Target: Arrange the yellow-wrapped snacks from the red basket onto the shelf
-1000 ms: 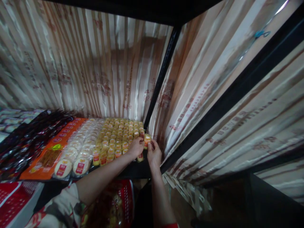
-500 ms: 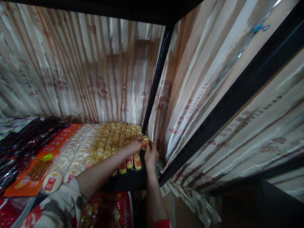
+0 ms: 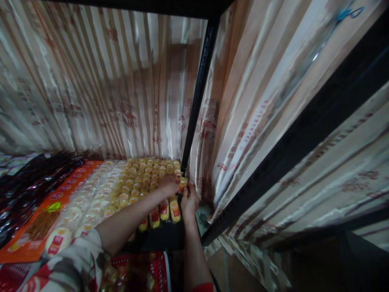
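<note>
Rows of small yellow snack packs (image 3: 146, 178) with red labels lie on a dark shelf (image 3: 164, 239). My left hand (image 3: 168, 184) and my right hand (image 3: 189, 199) meet at the right end of those rows, beside the black upright post (image 3: 196, 101). Both pinch one yellow pack (image 3: 182, 183) between their fingertips, just above the row. Three more yellow packs (image 3: 165, 209) stand at the shelf's front edge under my hands.
White round packs (image 3: 79, 207) and an orange packet (image 3: 33, 231) lie left of the yellow rows, dark packets (image 3: 21, 186) further left. A red basket (image 3: 136, 273) with yellow packs sits below the shelf. Striped shiny curtain (image 3: 106, 89) lines the back and right side.
The view has tipped and shifted. My hands have carried the yellow pack slightly further back along the right end of the rows, close to the post.
</note>
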Available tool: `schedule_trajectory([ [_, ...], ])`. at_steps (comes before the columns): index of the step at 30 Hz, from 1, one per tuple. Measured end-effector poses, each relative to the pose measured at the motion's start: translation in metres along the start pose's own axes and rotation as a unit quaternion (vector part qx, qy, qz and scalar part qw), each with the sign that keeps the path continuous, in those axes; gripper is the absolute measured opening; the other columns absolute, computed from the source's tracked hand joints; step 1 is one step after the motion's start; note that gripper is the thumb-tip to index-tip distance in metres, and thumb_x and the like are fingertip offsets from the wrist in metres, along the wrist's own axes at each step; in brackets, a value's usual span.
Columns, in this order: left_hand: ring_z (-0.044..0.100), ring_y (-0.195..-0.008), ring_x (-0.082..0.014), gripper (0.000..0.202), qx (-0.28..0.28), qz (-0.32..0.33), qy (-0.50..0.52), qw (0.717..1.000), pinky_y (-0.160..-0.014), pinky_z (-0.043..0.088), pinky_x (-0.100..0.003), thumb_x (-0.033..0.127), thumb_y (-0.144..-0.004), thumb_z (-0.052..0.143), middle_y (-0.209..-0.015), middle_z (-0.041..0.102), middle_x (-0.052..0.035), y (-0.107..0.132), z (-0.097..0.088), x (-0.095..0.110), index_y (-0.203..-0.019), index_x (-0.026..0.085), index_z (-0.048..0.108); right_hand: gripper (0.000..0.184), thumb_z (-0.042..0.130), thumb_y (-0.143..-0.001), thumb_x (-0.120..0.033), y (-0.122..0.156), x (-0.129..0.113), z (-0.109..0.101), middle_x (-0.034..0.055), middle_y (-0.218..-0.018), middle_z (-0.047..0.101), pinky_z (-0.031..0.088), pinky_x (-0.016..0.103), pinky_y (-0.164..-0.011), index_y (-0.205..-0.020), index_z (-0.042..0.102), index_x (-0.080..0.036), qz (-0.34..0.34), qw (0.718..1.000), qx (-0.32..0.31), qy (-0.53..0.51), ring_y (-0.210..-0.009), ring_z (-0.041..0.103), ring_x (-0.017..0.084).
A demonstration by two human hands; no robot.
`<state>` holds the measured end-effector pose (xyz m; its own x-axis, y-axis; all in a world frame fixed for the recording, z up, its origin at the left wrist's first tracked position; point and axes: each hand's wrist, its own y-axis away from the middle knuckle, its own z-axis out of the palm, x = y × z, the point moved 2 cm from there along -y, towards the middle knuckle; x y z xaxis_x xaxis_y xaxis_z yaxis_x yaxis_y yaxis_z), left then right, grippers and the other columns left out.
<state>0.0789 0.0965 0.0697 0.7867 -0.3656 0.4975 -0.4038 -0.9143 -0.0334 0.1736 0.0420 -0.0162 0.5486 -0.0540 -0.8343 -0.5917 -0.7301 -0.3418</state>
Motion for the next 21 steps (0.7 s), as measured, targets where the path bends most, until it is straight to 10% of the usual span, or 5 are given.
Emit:
schedule_trajectory([
  [21,0.052,-0.107,-0.0241,0.03,0.047,0.102,-0.18,0.977,-0.097,0.04,-0.033,0.017,-0.08,0.044,-0.107,0.061,-0.0146,0.009,0.012,-0.009,-0.103,0.008,0.061,0.038,0.04,-0.081,-0.031,-0.006,0.012,0.023,0.013,-0.108,0.066,0.042,0.037,-0.09,-0.106,0.063,-0.014,-0.014,0.998,-0.017,-0.055,-0.099,0.059,0.023],
])
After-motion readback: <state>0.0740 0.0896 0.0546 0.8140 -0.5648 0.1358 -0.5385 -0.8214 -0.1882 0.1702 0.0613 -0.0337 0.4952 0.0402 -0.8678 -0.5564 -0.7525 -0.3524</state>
